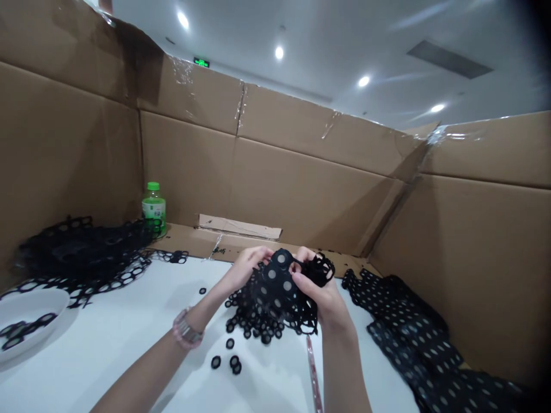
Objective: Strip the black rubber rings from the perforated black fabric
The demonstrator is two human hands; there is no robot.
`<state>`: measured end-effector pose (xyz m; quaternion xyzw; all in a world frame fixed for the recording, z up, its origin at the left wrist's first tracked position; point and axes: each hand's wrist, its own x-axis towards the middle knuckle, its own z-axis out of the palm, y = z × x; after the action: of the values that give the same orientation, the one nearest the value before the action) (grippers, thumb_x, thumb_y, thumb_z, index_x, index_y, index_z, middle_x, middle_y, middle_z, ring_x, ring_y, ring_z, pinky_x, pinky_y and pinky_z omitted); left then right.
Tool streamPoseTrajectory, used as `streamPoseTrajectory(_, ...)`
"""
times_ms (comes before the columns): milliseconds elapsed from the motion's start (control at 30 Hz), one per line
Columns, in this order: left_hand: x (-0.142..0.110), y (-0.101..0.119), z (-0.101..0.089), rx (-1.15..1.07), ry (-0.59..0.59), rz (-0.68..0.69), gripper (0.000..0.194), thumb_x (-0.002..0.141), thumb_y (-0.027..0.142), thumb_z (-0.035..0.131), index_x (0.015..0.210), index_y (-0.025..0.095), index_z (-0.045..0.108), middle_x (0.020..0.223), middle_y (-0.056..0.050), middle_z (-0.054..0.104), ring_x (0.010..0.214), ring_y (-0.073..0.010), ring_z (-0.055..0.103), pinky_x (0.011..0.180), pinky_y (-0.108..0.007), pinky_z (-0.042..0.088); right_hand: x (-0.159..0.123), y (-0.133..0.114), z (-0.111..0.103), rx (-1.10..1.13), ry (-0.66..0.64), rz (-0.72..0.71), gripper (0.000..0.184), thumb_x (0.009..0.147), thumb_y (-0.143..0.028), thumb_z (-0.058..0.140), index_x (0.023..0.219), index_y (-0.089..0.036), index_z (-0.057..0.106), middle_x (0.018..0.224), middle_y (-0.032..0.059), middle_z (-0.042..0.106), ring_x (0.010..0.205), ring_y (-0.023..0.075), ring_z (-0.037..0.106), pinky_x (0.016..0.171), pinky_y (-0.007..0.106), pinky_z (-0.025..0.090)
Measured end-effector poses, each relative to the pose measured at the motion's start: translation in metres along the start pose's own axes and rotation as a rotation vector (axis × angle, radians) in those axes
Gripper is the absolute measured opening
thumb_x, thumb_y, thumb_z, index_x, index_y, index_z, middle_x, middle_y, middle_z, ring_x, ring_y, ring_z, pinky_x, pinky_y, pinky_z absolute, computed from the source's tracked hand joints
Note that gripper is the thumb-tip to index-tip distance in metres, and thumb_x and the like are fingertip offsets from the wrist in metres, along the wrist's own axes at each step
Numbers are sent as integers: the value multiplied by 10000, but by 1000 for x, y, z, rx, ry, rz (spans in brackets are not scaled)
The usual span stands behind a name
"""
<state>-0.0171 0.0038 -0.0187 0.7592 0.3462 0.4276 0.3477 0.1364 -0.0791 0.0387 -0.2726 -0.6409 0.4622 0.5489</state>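
Three brown corrugated cardboard walls (301, 195) enclose a white bench (99, 367) on the left, rear and right, their seams patched with clear tape. Above them, a pale ceiling (301, 51) carries round white lights and a small green exit sign (201, 62).

Centre of frame: a black punched sheet (271, 304) with round holes, gathered between the two hands. Its long axis runs diagonally, from upper right at the right hand to lower left over the bench, and its lower fringe of rings appears to rest on the bench. Left hand (247, 268): curled over the upper edge of the sheet, gripping it. Right hand (312, 289): pinching a strip of the sheet between thumb and forefinger, close beside the left hand. A pink-and-silver wristband (187, 330) circles the left wrist.

Loose black rings (216, 362) lie on the bench just below the sheet. Lower left: a white dish (30, 318) holding black rings. Upper left: a heap of black lattice (81, 252), near a green-capped bottle (154, 209) against the rear wall. Right: a heap of dotted black sheeting (408, 338). Lower centre: a thin pink rod (314, 373), beside the right forearm.
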Motion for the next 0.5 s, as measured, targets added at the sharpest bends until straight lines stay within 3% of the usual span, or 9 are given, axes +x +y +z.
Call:
streamPoseTrajectory(67, -8, 24, -11, -254, -71, 61, 572, 885, 466, 167, 886, 94, 601, 859, -105, 644, 783, -192, 586, 690, -291, 460, 2, 3, 1, -33, 8, -9, 171, 709, -272, 622, 729, -207, 465, 688, -23, 493, 607, 107, 443, 564, 217, 373)
streamPoseTrajectory(133, -18, 45, -19, -367, -91, 107, 399, 823, 467, 415, 825, 117, 608, 815, -72, 642, 750, -177, 584, 680, -273, 456, 4, 5, 0, -84, 33, -7, 155, 711, -262, 625, 777, -214, 493, 704, -24, 518, 624, 111, 472, 585, 224, 392)
streamPoseTrajectory(200, -27, 60, -23, -406, -16, 111, 248, 744, 380, 579, 777, 135, 598, 763, -40, 631, 710, -153, 579, 650, -245, 454, 3, 6, -1, -130, 51, 14, 164, 704, -276, 634, 822, -219, 535, 760, -12, 555, 681, 130, 512, 612, 240, 415)
streamPoseTrajectory(267, -30, 65, -24, -409, 78, 98, 195, 732, 332, 602, 770, 142, 586, 744, -29, 624, 692, -141, 575, 631, -232, 456, 2, 8, -2, -174, 67, 68, 204, 683, -294, 655, 852, -217, 572, 830, 5, 584, 764, 157, 540, 669, 269, 434)
streamPoseTrajectory(400, -28, 61, -21, -239, 154, 130, 169, 772, 312, 554, 829, 156, 578, 794, -37, 618, 729, -145, 569, 660, -245, 459, -2, 14, 1, -191, 147, 187, 246, 631, -309, 698, 827, -203, 594, 802, 14, 610, 769, 182, 560, 722, 326, 442)
streamPoseTrajectory(500, -28, 58, -16, 33, 422, 264, 179, 752, 277, 590, 890, 169, 555, 883, -49, 589, 795, -149, 539, 720, -260, 438, -1, 18, 7, -154, 210, 149, 246, 642, -301, 686, 851, -203, 600, 852, 27, 622, 824, 198, 562, 761, 342, 437)
